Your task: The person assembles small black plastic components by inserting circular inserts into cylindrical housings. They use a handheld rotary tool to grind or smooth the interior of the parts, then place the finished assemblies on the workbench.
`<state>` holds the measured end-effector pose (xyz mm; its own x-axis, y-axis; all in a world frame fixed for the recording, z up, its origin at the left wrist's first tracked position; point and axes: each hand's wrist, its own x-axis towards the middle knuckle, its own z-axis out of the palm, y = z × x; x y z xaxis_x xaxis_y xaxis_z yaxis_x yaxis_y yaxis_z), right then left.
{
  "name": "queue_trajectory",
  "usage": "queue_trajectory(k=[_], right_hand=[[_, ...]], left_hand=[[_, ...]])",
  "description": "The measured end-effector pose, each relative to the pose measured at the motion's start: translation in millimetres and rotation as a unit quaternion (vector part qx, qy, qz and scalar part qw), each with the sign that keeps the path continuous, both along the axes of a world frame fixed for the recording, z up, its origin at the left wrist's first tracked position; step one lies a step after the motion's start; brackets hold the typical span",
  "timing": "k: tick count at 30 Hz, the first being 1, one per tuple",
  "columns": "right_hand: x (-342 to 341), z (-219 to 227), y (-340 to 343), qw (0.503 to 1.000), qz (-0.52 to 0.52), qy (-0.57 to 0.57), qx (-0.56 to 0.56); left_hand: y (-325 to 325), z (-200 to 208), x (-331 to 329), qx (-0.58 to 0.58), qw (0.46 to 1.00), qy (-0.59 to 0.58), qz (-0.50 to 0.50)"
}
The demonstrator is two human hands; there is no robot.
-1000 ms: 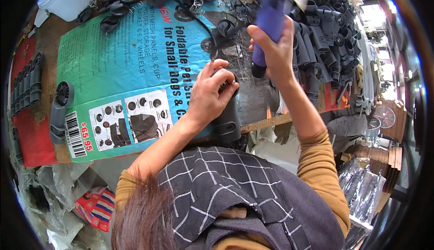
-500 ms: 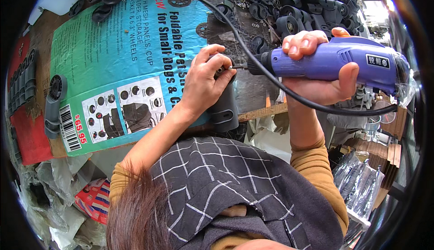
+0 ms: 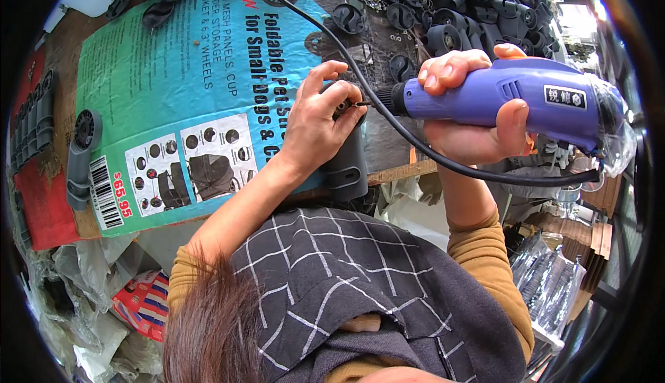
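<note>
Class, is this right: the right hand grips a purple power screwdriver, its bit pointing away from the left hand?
Not quite: in the head view the bit points toward the left hand, not away from it. The right hand does grip the purple power screwdriver.

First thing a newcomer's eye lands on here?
Probably the purple power screwdriver in the right hand, right of centre, its tip pointing at the left hand, which rests on a grey plastic part by the table edge. Next, the teal-and-blue printed sheet left of centre, then the heap of dark parts upper right.
</note>
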<state>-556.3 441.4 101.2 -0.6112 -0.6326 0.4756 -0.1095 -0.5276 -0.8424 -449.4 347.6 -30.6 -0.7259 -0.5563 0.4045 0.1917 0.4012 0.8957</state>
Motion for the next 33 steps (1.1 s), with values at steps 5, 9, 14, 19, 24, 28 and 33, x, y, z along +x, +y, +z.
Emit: queue_trajectory(k=[5, 9, 14, 19, 24, 28, 33], right_hand=[[9.0, -3.2, -1.8, 0.999, 0.01, 0.045, -0.003], [13.6, -2.8, -3.1, 0.997, 0.019, 0.079, 0.017], [19.3, -0.4, -3.5, 0.989, -0.008, 0.101, 0.107], [24.9, 0.0, -3.7, 0.988, 0.003, 0.094, 0.123], [28.3, 2.6, -0.5, 0.982, -0.019, 0.128, 0.137], [30.0, 2.0, 0.3, 0.981, -0.009, 0.134, 0.137], [30.5, -1.6, -0.4, 0.986, -0.015, 0.122, 0.11]], left_hand=[[0.0, -0.1, 1.9, 0.017, 1.0, -0.002, -0.001], [0.4, 0.4, 1.5, 0.031, 1.0, -0.002, 0.003], [1.1, 0.1, 0.8, 0.042, 0.999, -0.006, 0.007], [0.5, -1.4, 1.5, 0.03, 0.999, -0.013, 0.007], [-2.2, 0.6, 0.7, 0.002, 1.0, -0.017, 0.003], [-2.0, 6.6, 2.7, 0.055, 0.998, -0.025, 0.004], [-3.9, 12.0, 4.0, 0.057, 0.994, -0.094, -0.004]])
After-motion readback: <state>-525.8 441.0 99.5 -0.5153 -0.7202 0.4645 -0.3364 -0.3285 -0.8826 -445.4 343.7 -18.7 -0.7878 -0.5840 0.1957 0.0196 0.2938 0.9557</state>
